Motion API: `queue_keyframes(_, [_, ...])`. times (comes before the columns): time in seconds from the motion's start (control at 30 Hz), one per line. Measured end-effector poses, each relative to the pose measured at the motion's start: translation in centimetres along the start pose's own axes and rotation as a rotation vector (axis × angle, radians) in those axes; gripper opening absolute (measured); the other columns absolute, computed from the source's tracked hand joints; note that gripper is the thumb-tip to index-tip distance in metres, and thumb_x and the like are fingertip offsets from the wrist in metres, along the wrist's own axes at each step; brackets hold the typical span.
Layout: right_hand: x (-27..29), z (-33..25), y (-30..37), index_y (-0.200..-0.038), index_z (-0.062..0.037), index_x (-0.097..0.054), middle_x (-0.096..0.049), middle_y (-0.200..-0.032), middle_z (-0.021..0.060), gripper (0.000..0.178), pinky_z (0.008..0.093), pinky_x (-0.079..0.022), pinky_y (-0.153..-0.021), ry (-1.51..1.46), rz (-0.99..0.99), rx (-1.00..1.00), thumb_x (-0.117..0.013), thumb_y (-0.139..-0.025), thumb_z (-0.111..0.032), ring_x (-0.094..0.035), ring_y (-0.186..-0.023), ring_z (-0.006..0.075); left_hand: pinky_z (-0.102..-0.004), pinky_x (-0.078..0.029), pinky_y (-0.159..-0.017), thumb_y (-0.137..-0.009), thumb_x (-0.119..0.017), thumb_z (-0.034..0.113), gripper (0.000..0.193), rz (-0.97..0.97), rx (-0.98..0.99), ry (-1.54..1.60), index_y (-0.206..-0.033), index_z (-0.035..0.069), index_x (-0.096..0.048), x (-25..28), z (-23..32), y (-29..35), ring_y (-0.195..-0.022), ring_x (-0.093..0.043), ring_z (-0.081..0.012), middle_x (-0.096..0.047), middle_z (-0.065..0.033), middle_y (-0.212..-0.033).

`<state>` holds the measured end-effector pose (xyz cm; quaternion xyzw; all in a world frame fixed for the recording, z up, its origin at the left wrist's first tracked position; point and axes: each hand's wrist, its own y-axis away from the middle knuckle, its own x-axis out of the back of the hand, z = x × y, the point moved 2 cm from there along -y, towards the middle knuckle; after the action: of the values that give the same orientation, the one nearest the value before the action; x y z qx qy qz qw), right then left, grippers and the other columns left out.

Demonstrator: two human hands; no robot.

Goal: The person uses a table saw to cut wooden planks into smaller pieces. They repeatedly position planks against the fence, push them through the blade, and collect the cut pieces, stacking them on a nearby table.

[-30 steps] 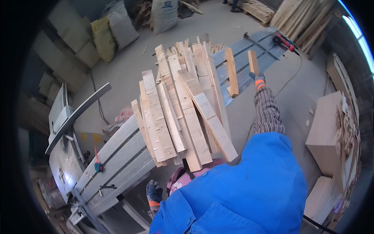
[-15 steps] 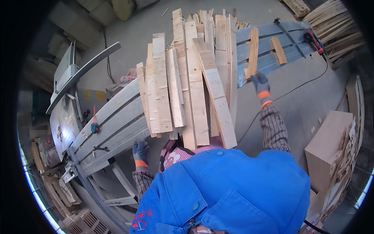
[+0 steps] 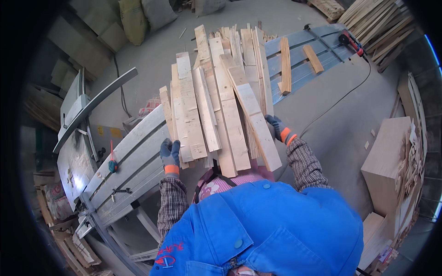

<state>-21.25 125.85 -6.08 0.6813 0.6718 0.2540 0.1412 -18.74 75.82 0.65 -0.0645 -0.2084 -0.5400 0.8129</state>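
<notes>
A pile of long pale wooden boards (image 3: 228,106) lies across the slatted metal table in front of me, its near ends close to my body. My left hand (image 3: 170,154), in a grey glove with an orange cuff, is at the pile's near left side, thumb and fingers apart. On the other side, my right hand (image 3: 278,129), gloved alike, reaches its spread fingers to the pile's right edge. Whether either hand presses on the wood I cannot tell. Two loose wooden strips, one longer (image 3: 285,64) and one shorter (image 3: 313,59), lie on the table beyond the right hand.
Left of the pile, a tape measure (image 3: 113,165) sits on the metal table (image 3: 133,154), near a saw machine with a curved guard (image 3: 99,108). A red power tool (image 3: 352,42) with a cord lies far right. A wooden box (image 3: 386,152) stands at right.
My right hand has come back from the longer loose strip to the pile's right edge. My left hand has moved up and forward to the pile's left side. The view has shifted slightly.
</notes>
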Motion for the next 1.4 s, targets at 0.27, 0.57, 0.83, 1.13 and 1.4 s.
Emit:
queue_keyframes(0.27, [-2.5, 1.1, 0.4, -0.118, -0.0016, -0.062, -0.069, -0.109, 0.0108, 0.035, 0.0337, -0.056, -0.085, -0.826, -0.34, -0.187, -0.067, -0.09, -0.022, -0.069, -0.095, 0.0209, -0.0324, -0.048, -0.091, -0.087, -0.072, 0.021, 0.049, -0.011, 0.104, 0.096, -0.124, -0.005, -0.054, 3.2, -2.8, 0.8, -0.101, -0.06, -0.0193, -0.063, -0.0133, -0.113])
queue_keyframes(0.57, [-4.2, -4.1, 1.8, -0.125, 0.0065, -0.048, -0.062, -0.119, 0.0268, 0.092, 0.0427, -0.049, -0.091, 0.296, 0.393, -0.113, -0.08, -0.063, -0.054, -0.06, -0.111, 0.0408, -0.0293, -0.047, -0.09, -0.088, -0.07, 0.019, 0.045, 0.057, 0.153, 0.236, -0.125, -0.002, -0.055, 6.4, -5.2, 3.8, -0.102, -0.059, -0.0169, -0.063, -0.0094, -0.115])
queue_keyframes(0.83, [-3.7, -4.4, 2.6, -0.134, 0.0011, -0.044, -0.059, -0.122, 0.0194, 0.088, 0.0408, -0.052, -0.088, -0.254, 0.089, -0.031, -0.082, -0.07, -0.045, -0.061, -0.107, 0.0303, -0.0276, -0.049, -0.086, -0.089, -0.068, 0.011, 0.031, -0.006, 0.089, 0.267, -0.115, -0.001, -0.059, 2.4, -0.4, 4.6, -0.093, -0.06, -0.0128, -0.065, -0.005, -0.104])
queue_keyframes(1.13, [-3.6, -2.8, 2.1, -0.121, -0.0015, -0.06, -0.066, -0.109, 0.0099, 0.07, 0.0368, -0.054, -0.082, -0.351, -0.012, -0.121, -0.085, -0.069, -0.04, -0.064, -0.095, 0.0234, -0.0286, -0.049, -0.087, -0.087, -0.069, 0.009, 0.029, 0.01, 0.014, 0.181, -0.112, -0.002, -0.061, 0.5, 4.0, 5.7, -0.092, -0.061, -0.0142, -0.067, -0.0066, -0.102])
queue_keyframes(1.4, [4.2, -7.0, 1.0, -0.118, -0.0019, -0.062, -0.069, -0.108, 0.0122, 0.066, 0.0355, -0.055, -0.079, 0.124, 0.138, 0.227, -0.089, -0.064, -0.028, -0.067, -0.092, 0.024, -0.0295, -0.05, -0.087, -0.088, -0.068, 0.011, 0.033, 0.06, -0.059, 0.073, -0.117, -0.002, -0.059, 2.6, 1.0, 4.9, -0.093, -0.062, -0.0151, -0.067, -0.0084, -0.106])
